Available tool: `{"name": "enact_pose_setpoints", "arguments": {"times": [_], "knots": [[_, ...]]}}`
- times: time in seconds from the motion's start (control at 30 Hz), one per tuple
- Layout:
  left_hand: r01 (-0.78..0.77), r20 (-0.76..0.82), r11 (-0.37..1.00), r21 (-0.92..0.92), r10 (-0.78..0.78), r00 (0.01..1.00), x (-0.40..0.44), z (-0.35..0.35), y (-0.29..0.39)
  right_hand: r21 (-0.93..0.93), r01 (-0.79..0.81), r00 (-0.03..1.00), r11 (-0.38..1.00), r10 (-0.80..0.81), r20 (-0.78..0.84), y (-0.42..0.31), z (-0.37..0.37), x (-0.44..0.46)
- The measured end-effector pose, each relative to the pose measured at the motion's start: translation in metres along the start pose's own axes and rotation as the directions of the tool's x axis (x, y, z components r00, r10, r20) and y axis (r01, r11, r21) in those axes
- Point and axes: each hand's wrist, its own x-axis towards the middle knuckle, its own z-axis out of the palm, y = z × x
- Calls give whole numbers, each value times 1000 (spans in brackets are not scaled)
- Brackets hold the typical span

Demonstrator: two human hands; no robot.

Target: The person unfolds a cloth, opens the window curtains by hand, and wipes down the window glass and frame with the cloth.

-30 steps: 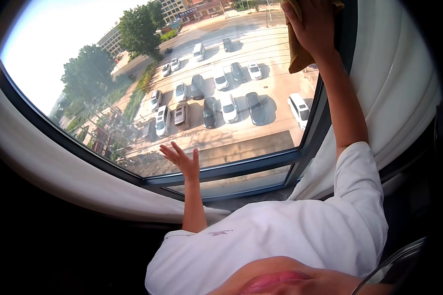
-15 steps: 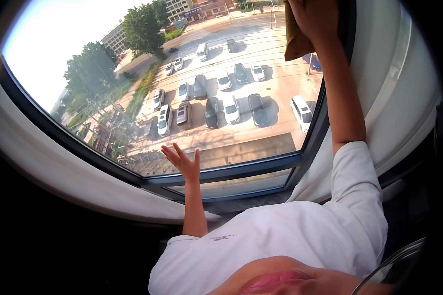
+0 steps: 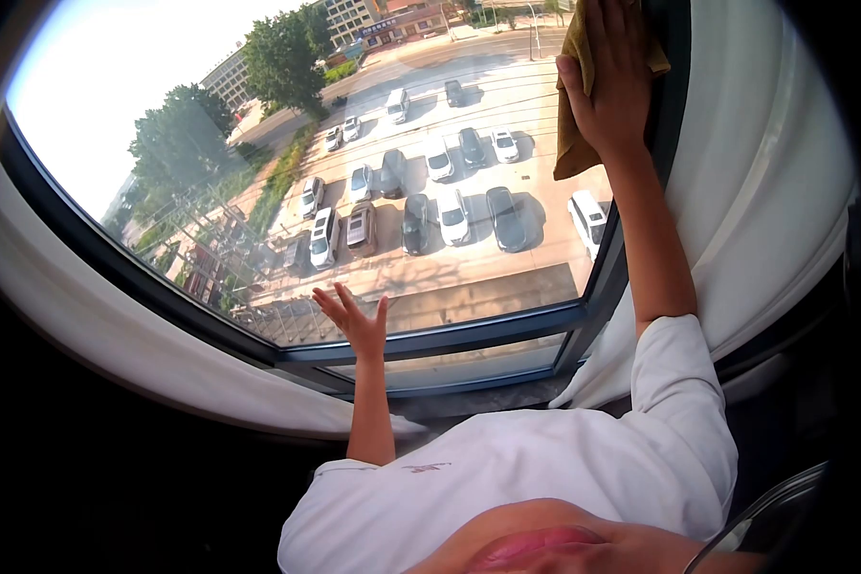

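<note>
High at the right side of the window, my right hand [image 3: 610, 100] holds a yellowish-brown cloth [image 3: 574, 143] against the glass beside the dark frame. Its fingers point upward over the cloth, and the thumb is out to the left. Part of the cloth sticks out on both sides of the hand. My left hand [image 3: 356, 323] is raised in front of the lower part of the window glass [image 3: 430, 277], fingers spread and nothing in it. Whether its fingertips touch the glass, I cannot tell.
A dark window frame [image 3: 450, 332] borders the pane, with a lower pane [image 3: 450, 364] beneath it. White curtains hang at the right [image 3: 737, 191] and along the left [image 3: 115, 335]. Outside, far below, lie several parked cars [image 3: 507, 218], trees [image 3: 282, 62] and a road.
My right hand has slid down along the right side of the glass with the cloth, so more of both shows. My left hand has hardly moved.
</note>
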Motion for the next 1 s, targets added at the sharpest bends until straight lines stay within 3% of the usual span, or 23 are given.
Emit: {"name": "enact_pose_setpoints", "arguments": {"times": [0.3,0.7,0.9,1.0], "knots": [[16,36,1000,-7,-16,999,-3,-1,-2,-96,31,999,995,-35,-38,7,12,-9],[-24,123,1000,6,23,992,-32,4,-17,-64,-10,1000,998,9,-21,-5,7,4],[46,318,999,-22,-37,947,-79,0,-38,-81,-47,996,996,41,-78,-30,13,2],[26,357,999,-39,-10,934,-87,-2,-41,56,79,963,995,-62,-261,-25,28,-3]]}}
